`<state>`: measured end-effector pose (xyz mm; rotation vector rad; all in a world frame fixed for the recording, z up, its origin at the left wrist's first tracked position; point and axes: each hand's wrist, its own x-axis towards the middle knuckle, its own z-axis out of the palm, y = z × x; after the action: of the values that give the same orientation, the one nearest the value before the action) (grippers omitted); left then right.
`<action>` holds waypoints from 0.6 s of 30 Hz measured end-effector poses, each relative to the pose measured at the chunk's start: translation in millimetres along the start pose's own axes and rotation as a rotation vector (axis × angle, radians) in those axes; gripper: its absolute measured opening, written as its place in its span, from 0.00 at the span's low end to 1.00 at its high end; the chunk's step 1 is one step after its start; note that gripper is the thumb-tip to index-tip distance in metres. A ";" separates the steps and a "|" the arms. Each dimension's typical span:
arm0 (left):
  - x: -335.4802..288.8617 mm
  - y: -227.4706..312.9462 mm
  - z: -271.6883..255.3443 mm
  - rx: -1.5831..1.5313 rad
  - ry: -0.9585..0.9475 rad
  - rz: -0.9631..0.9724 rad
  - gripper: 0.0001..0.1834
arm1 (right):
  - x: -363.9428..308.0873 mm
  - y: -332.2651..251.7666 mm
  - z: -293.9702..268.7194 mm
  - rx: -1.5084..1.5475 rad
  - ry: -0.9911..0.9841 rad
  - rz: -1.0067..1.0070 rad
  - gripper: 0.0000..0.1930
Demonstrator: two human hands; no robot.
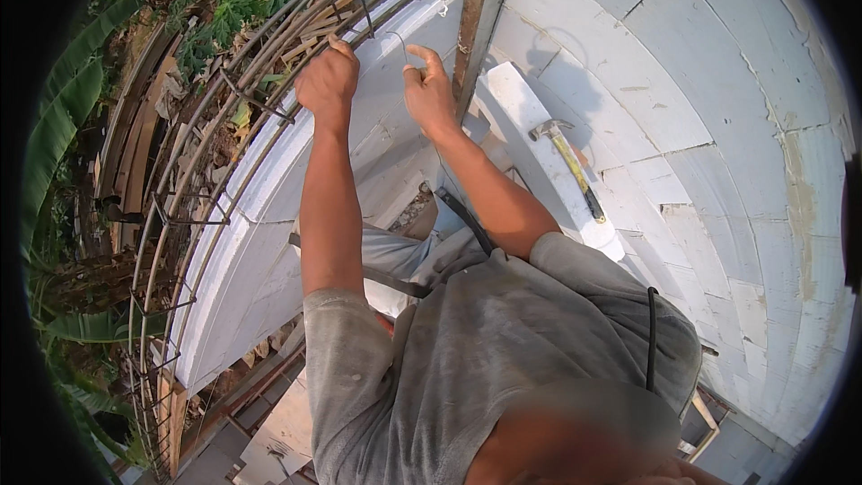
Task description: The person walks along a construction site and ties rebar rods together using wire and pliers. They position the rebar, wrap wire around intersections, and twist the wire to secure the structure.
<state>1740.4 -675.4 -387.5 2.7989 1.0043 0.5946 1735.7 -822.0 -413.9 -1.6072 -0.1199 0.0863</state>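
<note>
My left hand [329, 79] is closed in a fist beside the rebar cage [242, 85], above the white block wall; what is inside its fingers is hidden. To its right, my right hand [429, 94] pinches a thin wire [400, 41] between thumb and forefinger. The wire curves up and left from the fingertips toward the cage. Long steel bars joined by square stirrups make up this cage, which runs along the top of the curved-looking white block wall [269, 184].
A claw hammer [568, 166] with a yellow-and-black handle lies on a white block [521, 103] at right. Behind my right hand rises a rusty-edged metal post [471, 27]. A tall block wall [718, 126] fills the right side. Planks [135, 135] and green plants [67, 139] lie beyond the cage.
</note>
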 end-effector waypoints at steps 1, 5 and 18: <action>-0.1 2.2 0.2 -0.006 0.000 0.009 0.32 | -1.2 -3.0 -0.1 -0.031 0.011 -0.011 0.17; -0.1 8.0 -1.0 -0.025 0.004 0.041 0.32 | 5.9 12.0 -0.2 0.072 -0.025 -0.040 0.17; -2.9 0.9 -2.0 -0.042 -0.020 0.020 0.32 | 0.7 -9.3 13.7 0.309 -0.255 0.345 0.17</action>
<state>1738.1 -677.9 -386.4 2.7761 0.9497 0.5816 1734.4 -807.9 -405.1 -1.2882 -0.0224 0.5526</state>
